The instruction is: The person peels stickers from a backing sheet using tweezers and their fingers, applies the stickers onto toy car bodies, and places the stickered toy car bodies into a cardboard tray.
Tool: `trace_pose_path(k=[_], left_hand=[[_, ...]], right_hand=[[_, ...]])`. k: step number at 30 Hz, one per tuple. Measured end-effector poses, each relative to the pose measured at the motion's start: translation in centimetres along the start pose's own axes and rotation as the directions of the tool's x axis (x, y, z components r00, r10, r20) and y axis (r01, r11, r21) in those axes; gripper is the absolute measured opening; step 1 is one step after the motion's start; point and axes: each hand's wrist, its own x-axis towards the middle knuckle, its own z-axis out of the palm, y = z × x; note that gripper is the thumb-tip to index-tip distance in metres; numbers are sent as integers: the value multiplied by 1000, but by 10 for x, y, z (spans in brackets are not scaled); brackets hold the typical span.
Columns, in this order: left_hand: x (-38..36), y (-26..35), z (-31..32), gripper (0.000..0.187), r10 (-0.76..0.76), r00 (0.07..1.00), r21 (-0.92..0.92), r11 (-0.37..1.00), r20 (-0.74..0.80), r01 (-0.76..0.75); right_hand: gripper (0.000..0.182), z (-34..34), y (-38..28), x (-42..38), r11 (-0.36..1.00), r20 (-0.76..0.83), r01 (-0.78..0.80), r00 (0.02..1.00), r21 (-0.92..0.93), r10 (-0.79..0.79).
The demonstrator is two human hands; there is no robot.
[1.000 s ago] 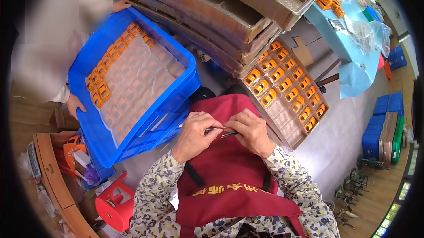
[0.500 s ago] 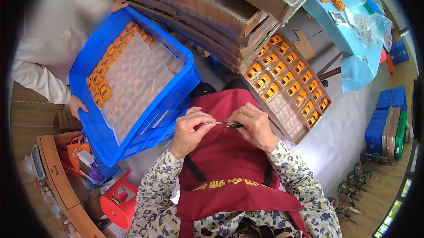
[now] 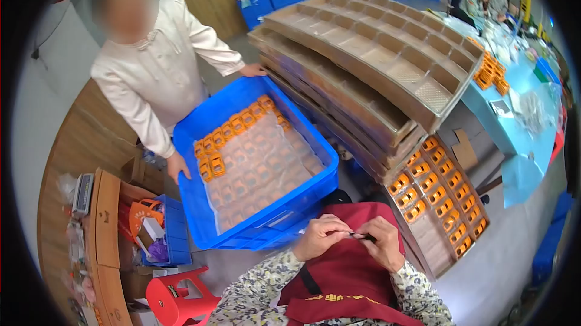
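Observation:
Above the lap of a dark red apron (image 3: 339, 271), both hands come together with fingertips pinched. My left hand (image 3: 322, 238) grips one end of a small thin dark piece (image 3: 357, 235). My right hand (image 3: 381, 241) pinches the other end; the fingers cover most of the piece, so its kind cannot be made out. Nearest my left hand is a large blue crate (image 3: 330, 171) with orange toy car bodies (image 3: 237, 124) and a translucent sheet laid over more of them. Right of my right hand lies a divided tray (image 3: 417, 241) with rows of orange toy cars (image 3: 437, 193).
A co-worker (image 3: 157, 78) stands across, both hands on the crate's rim. Stacked divided cardboard trays (image 3: 363, 41) rise ahead. A blue-covered table (image 3: 514, 138) at right bears orange parts and plastic bags. A red stool (image 3: 175, 296) and a wooden cabinet (image 3: 109, 223) stand at left.
My view has tilted up and swung left, so the co-worker and the room beyond now show more fully. My hands appear lower and still pinch the small piece.

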Motion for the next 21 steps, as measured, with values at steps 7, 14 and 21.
trace_pose_path(k=[7, 14, 21], left_hand=[[-9, 8, 18, 11, -346, 937, -351, 871, 56, 343], [-20, 5, 26, 12, -376, 925, -435, 826, 47, 358], [-28, 3, 36, 13, -450, 892, -540, 739, 50, 403]], right_hand=[[18, 5, 7, -16, 982, -24, -161, 986, 99, 164], [7, 9, 4, -25, 947, -22, -264, 962, 182, 273], [9, 15, 11, -38, 904, 16, -334, 939, 268, 343]])
